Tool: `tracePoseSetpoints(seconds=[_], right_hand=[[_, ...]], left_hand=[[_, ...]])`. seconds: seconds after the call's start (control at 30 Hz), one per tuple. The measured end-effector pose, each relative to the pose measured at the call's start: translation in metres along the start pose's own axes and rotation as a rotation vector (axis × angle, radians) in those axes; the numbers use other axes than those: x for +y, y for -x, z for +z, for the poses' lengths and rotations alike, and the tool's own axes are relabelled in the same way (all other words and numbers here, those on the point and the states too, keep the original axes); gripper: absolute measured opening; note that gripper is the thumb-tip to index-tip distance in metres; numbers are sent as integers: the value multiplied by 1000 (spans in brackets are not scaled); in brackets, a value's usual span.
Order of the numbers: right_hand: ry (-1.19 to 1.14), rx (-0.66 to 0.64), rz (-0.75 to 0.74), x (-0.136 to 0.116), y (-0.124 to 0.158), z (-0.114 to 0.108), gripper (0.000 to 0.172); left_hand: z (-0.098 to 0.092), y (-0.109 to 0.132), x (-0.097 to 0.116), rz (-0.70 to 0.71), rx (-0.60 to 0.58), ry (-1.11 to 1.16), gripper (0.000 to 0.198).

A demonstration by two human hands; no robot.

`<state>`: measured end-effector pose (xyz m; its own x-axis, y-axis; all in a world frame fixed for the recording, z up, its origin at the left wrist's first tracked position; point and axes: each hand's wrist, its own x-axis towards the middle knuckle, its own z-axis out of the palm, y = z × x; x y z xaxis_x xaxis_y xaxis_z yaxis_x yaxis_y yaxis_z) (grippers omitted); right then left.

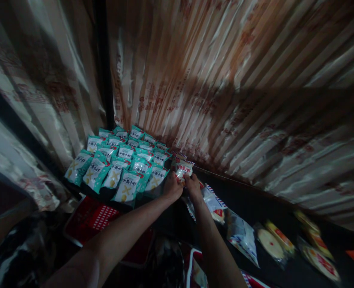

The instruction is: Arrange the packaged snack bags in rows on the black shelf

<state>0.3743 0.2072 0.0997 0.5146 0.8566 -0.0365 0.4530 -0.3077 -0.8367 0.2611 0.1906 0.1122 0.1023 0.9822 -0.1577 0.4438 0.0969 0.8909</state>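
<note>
Both of my hands grip a small red, white and tan snack packet (183,168) near the back edge of the black shelf (239,188). My left hand (173,187) is closed on its left lower side, and my right hand (192,186) pinches its right lower side. Just left of them stand several rows of teal and white snack packets (129,186), leaning back and close together. Another packet, partly hidden, shows behind the held one. Clear-and-white packets with striped edges (214,204) lie to the right, partly covered by my right forearm.
Farther right lie a blue-white bag (242,236), a round pale item in clear wrap (270,243), and yellow packets (280,238). A red basket (97,218) sits below on the left. Printed, pleated sheeting (195,100) hangs behind the shelf, with a dark post (103,64) at the left.
</note>
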Motion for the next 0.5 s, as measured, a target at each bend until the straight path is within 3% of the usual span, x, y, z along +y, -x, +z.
tracePoseSetpoints(seconds=[0.5], right_hand=[[-139,-34,-22,13,-23,8,31]], left_hand=[[6,-9,-1,37,39,21,61]])
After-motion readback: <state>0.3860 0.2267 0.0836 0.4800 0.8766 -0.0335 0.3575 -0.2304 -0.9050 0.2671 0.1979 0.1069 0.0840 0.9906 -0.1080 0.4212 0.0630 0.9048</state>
